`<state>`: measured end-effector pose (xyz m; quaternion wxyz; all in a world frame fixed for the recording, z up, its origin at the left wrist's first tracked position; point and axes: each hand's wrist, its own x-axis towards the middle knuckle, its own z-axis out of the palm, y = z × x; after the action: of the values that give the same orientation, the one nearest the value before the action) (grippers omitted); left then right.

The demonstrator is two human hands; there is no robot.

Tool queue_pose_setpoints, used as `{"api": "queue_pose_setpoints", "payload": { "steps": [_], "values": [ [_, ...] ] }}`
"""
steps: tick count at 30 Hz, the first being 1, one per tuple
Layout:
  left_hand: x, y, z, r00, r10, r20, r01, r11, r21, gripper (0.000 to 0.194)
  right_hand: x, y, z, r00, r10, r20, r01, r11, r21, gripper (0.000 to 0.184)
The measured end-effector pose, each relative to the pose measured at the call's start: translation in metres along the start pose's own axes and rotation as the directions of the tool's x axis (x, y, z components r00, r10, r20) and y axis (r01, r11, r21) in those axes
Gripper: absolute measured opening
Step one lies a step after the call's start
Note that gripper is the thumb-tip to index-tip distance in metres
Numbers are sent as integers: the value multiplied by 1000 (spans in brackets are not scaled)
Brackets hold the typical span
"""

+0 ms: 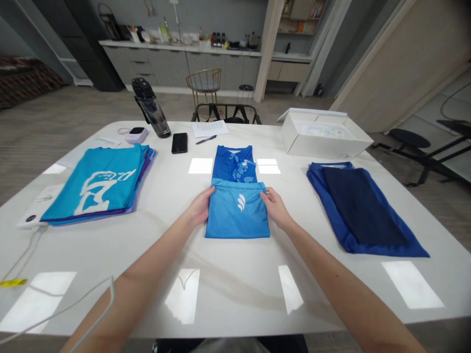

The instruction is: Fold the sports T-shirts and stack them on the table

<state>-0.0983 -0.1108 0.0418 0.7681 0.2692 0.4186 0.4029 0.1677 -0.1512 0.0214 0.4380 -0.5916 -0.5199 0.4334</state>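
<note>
A blue T-shirt [237,208] lies partly folded in the middle of the white table, its near half turned up over a darker blue part with a light print. A small white wing-like logo shows on the lighter flap. My left hand [201,205] grips the flap's upper left corner between thumb and fingers. At the upper right corner, my right hand [275,206] pinches the same flap. Folded teal and purple shirts [99,181] are stacked to the left. To the right lie folded navy and blue garments [362,208].
A white open box [324,132] stands at the back right. Along the back left are a dark water bottle [151,109], a black phone [179,143], a pen [206,139] and paper [210,128]. A white cable [84,296] crosses the near left.
</note>
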Motion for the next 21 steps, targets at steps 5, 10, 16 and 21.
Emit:
{"api": "queue_pose_setpoints", "payload": {
  "steps": [5, 10, 16, 21],
  "values": [
    [22, 30, 13, 995, 40, 93, -35, 998, -57, 39, 33, -22, 4, 997, -57, -48, 56, 998, -20, 37],
    [59, 80, 39, 981, 130, 146, -115, 987, -109, 33, 91, -58, 2, 981, -166, -99, 178, 975, 130, 34],
    [136, 119, 54, 931, 359, 66, -358, 933, -15, 29, 189, -65, 9, 953, -182, -242, 208, 975, 84, 23],
    [202, 105, 29, 885, 460, -75, -424, 861, 280, 24, 240, -38, 12, 923, -99, -371, 21, 978, -208, 21]
  ]
}}
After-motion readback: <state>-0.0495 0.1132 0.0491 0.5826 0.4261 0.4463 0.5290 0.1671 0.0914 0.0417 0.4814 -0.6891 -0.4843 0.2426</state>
